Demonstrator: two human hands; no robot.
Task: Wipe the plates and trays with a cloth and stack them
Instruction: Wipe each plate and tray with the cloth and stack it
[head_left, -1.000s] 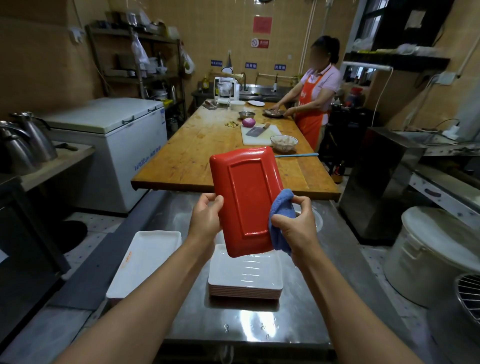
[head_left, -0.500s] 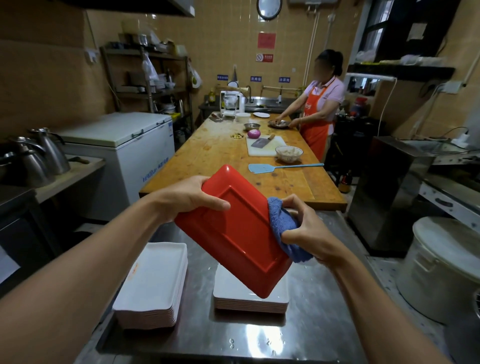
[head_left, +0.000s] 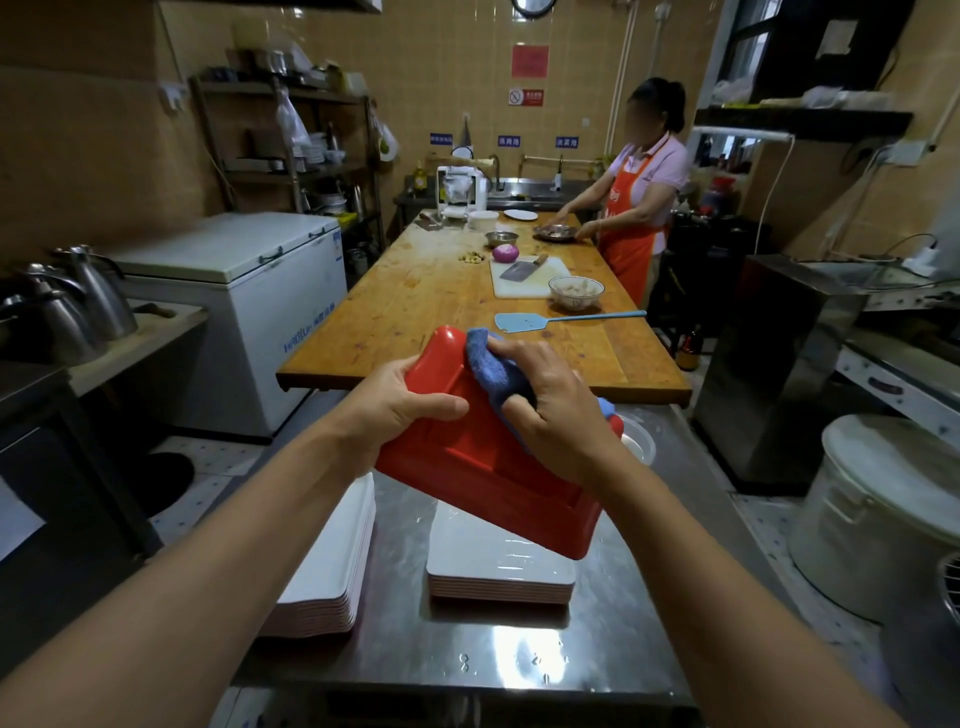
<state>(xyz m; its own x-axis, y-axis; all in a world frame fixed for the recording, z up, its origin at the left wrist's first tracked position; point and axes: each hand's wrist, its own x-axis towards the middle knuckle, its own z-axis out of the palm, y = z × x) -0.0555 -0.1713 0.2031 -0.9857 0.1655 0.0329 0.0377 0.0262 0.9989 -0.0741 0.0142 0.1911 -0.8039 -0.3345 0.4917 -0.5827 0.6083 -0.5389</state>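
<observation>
Red tray (head_left: 483, 467) is being held tilted in the air above the steel counter (head_left: 467, 649), underside up, far corner raised, near corner dropping toward the lower right.

Left hand (head_left: 400, 410) is being clamped on the tray's left edge: thumb is lying across the upturned face, pointing right; the other fingers are curled round the rim and hidden behind it. Firm grasp, not released.

Right hand (head_left: 556, 410) is being closed on a blue cloth (head_left: 491, 366), which is bunched under the palm and fingers. Cloth is being pressed against the upper part of the tray face, just beside the raised corner. Fingers are bent over the cloth, knuckles up; a scrap of blue is also showing past the wrist side of the hand.

Directly under the tray, a stack of white plates (head_left: 498, 566) is sitting on the counter, its top one glossy. A second, taller stack of white trays (head_left: 332, 571) is sitting to the left, partly covered by the left forearm. The two stacks are apart, not touching.

Behind, a long wooden table (head_left: 415, 312) is carrying a cutting board (head_left: 524, 278) with a cleaver, a bowl and a blue fly swatter (head_left: 561, 319). Another person in an orange apron (head_left: 631, 234) is standing at the table's far right side.
</observation>
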